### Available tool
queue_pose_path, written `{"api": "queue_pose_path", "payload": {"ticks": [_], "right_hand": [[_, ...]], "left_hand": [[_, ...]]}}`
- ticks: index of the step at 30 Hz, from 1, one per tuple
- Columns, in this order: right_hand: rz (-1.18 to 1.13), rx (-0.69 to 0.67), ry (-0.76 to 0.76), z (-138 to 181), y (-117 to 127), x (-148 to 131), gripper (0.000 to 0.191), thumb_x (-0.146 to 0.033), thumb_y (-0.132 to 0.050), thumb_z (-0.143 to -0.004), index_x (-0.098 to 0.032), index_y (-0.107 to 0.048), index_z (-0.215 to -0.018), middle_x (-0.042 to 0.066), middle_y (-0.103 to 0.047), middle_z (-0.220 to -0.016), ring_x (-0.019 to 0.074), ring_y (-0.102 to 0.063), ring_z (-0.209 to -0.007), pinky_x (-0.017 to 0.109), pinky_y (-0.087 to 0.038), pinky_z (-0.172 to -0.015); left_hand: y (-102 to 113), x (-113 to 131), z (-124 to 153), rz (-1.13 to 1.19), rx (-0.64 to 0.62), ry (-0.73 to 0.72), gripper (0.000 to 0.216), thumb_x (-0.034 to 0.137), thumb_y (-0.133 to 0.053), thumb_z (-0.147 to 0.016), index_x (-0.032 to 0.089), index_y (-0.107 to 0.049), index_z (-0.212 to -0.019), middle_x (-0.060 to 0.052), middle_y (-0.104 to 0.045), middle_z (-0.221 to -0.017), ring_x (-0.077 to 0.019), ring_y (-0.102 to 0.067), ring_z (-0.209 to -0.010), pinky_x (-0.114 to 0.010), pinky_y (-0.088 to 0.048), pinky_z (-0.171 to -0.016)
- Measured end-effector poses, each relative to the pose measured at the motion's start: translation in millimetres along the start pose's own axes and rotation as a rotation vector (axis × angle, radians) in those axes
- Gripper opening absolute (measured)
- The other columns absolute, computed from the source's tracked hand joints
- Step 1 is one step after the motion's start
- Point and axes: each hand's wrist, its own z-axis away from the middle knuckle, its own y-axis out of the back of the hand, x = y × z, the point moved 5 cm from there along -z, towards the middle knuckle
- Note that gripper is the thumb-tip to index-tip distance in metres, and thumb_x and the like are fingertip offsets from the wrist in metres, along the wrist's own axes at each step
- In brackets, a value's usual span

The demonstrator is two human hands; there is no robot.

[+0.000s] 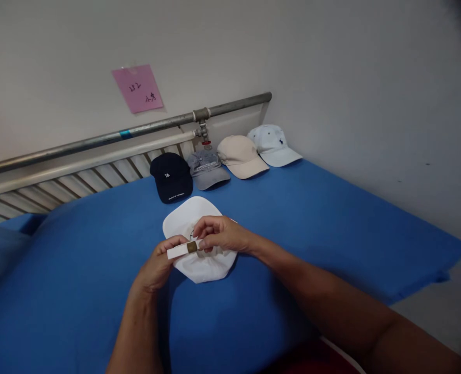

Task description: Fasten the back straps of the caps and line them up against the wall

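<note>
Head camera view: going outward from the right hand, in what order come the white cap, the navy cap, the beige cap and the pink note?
1. White cap, right under the right hand, touching it.
2. Navy cap, just behind, slightly left.
3. Beige cap, farther back by the pipe.
4. Pink note, up on the wall, farthest.

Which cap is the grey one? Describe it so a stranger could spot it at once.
On the blue mattress, four caps line the wall under the metal pipe. The grey cap is second from the left, between the navy cap and the beige cap, and looks crumpled.
</note>
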Motion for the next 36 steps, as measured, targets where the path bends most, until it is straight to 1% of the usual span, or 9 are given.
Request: {"api": "queue_pose_path", "payload": {"ticks": [7, 15, 20, 23, 26, 29, 31, 33, 36], "right_hand": [[0.05, 0.025, 0.014, 2, 4, -2, 0.018, -0.013, -0.064, -0.069, -0.016, -0.063, -0.086, -0.003, -0.061, -0.073, 0.0075, -0.057, -0.062, 0.023, -0.048, -0.063], [0.054, 0.018, 0.018, 0, 7, 1, 0.017, -0.012, -0.064, -0.067, -0.017, -0.062, -0.084, -0.004, -0.06, -0.072, 0.0073, -0.056, -0.059, 0.022, -0.046, -0.06], [0.135, 0.021, -0.009, 4, 3, -5, 0.016, -0.024, -0.066, -0.073, -0.017, -0.063, -0.087, -0.003, -0.059, -0.073, 0.0085, -0.055, -0.063, 0.022, -0.044, -0.06], [0.263, 0.016, -0.057, 6, -1, -8, 0.025, -0.033, -0.072, -0.071, -0.017, -0.064, -0.088, -0.005, -0.055, -0.066, 0.008, -0.049, -0.058, 0.02, -0.038, -0.054], [0.368, 0.002, -0.052, 7, -3, -11, 0.021, -0.032, -0.072, -0.072, -0.015, -0.067, -0.083, -0.003, -0.058, -0.068, 0.008, -0.048, -0.062, 0.021, -0.036, -0.057], [0.401, -0.028, -0.049, 6, -3, -9, 0.017, -0.031, -0.069, -0.074, -0.015, -0.068, -0.078, -0.002, -0.06, -0.071, 0.0086, -0.05, -0.065, 0.021, -0.037, -0.06], [0.405, -0.033, -0.066, 6, -3, -6, 0.017, -0.032, -0.068, -0.075, -0.015, -0.069, -0.078, -0.003, -0.059, -0.069, 0.0085, -0.048, -0.063, 0.021, -0.036, -0.059], [0.414, -0.038, -0.073, 6, -2, -3, 0.018, -0.034, -0.068, -0.075, -0.016, -0.069, -0.078, -0.004, -0.057, -0.068, 0.0085, -0.048, -0.063, 0.021, -0.035, -0.059], [0.462, -0.048, -0.054, 6, -3, -1, 0.017, -0.034, -0.066, -0.078, -0.016, -0.068, -0.08, -0.003, -0.057, -0.068, 0.0094, -0.049, -0.065, 0.021, -0.036, -0.061]], "left_hand": [[0, 1, 2, -0.023, 0.033, 0.01, 0.029, 0.036, -0.08, -0.061, 0.015, -0.061, -0.066, 0.004, -0.05, -0.055, -0.0069, -0.038, -0.05, -0.02, -0.026, -0.05], [-3, 1, 0, -0.073, 0.011, -0.003, 0.029, 0.036, -0.079, -0.063, 0.015, -0.059, -0.065, 0.005, -0.047, -0.055, -0.0063, -0.035, -0.049, -0.02, -0.024, -0.05], [-4, 1, 2, -0.058, 0.022, 0.015, 0.027, 0.034, -0.079, -0.063, 0.014, -0.062, -0.067, 0.004, -0.05, -0.057, -0.0069, -0.038, -0.051, -0.02, -0.026, -0.051], [-3, 5, 3, -0.027, 0.045, -0.002, 0.031, 0.041, -0.078, -0.065, 0.013, -0.064, -0.064, 0.002, -0.051, -0.056, -0.0081, -0.04, -0.051, -0.021, -0.029, -0.05], [2, 8, 5, -0.045, 0.064, -0.012, 0.043, 0.055, -0.069, -0.071, 0.012, -0.069, -0.07, -0.003, -0.06, -0.062, -0.0124, -0.048, -0.057, -0.024, -0.036, -0.056], [6, 10, 7, -0.115, -0.018, -0.043, 0.055, 0.065, -0.061, -0.073, 0.011, -0.072, -0.08, -0.007, -0.064, -0.069, -0.0163, -0.052, -0.065, -0.027, -0.04, -0.062], [5, 12, 9, -0.155, -0.109, -0.061, 0.052, 0.062, -0.067, -0.069, 0.012, -0.072, -0.084, -0.006, -0.063, -0.071, -0.0155, -0.051, -0.065, -0.026, -0.038, -0.062], [3, 13, 12, -0.177, -0.173, -0.037, 0.043, 0.05, -0.077, -0.063, 0.014, -0.072, -0.087, -0.003, -0.062, -0.072, -0.0142, -0.05, -0.065, -0.024, -0.038, -0.061], [0, 15, 13, -0.218, -0.149, 0.011, 0.027, 0.035, -0.079, -0.064, 0.017, -0.07, -0.082, -0.001, -0.06, -0.072, -0.0128, -0.05, -0.065, -0.023, -0.037, -0.062]]}}
